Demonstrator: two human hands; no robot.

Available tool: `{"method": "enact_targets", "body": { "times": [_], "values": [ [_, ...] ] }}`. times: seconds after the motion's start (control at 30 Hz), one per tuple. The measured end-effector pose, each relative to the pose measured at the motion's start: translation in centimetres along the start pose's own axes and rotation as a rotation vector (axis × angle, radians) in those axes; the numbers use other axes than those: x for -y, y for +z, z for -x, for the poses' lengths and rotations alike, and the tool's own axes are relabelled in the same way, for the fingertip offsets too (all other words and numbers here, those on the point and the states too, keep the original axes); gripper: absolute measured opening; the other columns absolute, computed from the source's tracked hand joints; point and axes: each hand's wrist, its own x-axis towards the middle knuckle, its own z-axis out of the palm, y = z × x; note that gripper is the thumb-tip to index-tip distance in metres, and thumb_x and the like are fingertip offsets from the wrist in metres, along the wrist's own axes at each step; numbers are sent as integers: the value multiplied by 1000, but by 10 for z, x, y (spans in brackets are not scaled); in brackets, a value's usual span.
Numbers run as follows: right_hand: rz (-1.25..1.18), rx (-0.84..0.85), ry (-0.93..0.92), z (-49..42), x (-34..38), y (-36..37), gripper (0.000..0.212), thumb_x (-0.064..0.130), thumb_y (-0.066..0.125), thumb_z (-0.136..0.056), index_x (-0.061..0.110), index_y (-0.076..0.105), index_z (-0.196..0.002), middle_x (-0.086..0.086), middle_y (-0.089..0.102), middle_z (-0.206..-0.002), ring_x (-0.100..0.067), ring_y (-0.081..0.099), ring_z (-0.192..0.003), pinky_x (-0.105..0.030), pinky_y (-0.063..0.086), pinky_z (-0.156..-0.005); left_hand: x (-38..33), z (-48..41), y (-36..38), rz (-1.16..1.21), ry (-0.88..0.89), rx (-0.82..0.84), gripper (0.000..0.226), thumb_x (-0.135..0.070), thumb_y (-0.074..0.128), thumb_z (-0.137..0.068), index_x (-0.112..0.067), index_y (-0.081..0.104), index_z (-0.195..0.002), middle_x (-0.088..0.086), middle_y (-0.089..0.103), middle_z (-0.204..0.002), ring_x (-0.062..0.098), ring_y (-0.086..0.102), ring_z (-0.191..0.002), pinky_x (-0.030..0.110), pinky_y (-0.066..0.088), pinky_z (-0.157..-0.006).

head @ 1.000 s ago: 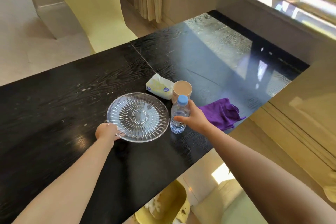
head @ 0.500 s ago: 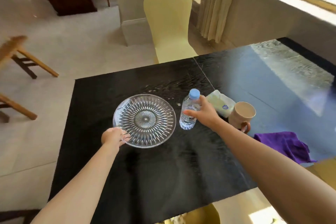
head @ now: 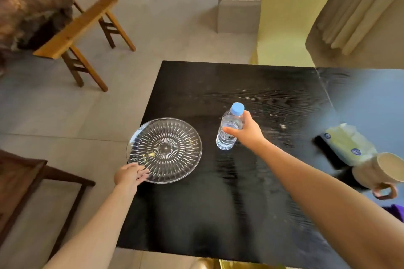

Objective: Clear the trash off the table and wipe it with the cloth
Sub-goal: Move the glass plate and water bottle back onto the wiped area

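Note:
A cut-glass plate (head: 164,149) lies near the left edge of the black table (head: 218,214), slightly overhanging it. My left hand (head: 129,176) grips the plate's near rim. A small water bottle (head: 228,129) with a blue cap stands to the right of the plate, and my right hand (head: 247,131) is wrapped around its side. Small crumbs lie on the plate and on the table beyond the bottle. Only a corner of the purple cloth (head: 396,211) shows at the right edge.
A tissue pack (head: 347,143) and a beige mug (head: 378,173) sit at the right. A yellow chair (head: 288,17) stands behind the table. A wooden bench (head: 78,28) and a dark wooden seat (head: 19,183) stand on the floor to the left.
Both hands have slid the plate and the bottle leftward along the table, away from the tissue pack and mug. The plate now reaches the table's left edge. My view has swung left.

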Motion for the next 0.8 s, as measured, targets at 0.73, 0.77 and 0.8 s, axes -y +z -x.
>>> {"method": "enact_targets", "body": {
  "times": [0.73,0.77,0.8],
  "values": [
    [40,-41,21,-39,34,72,73,32,74,-79,15,33,-137,-6,48,-140,-24,49,-125,-31,40,-92,0,-55,2,-491,-51,-40,27,-15,50,-96,4,57,-78,18,67,-69,28,63,-52,45,60,-70],
    [56,-45,23,-40,34,71,74,33,74,-79,15,33,-137,-6,47,-140,-24,49,-125,-30,39,-90,-1,-57,4,-513,-51,-38,30,-16,49,-96,3,57,-74,18,66,-67,29,63,-53,45,60,-73],
    [76,-50,26,-41,34,70,73,34,73,-79,14,33,-137,-7,47,-140,-25,49,-125,-30,39,-89,-3,-59,6,-530,-48,-37,33,-16,49,-97,2,56,-70,17,65,-66,29,63,-53,45,60,-73]
  ]
}}
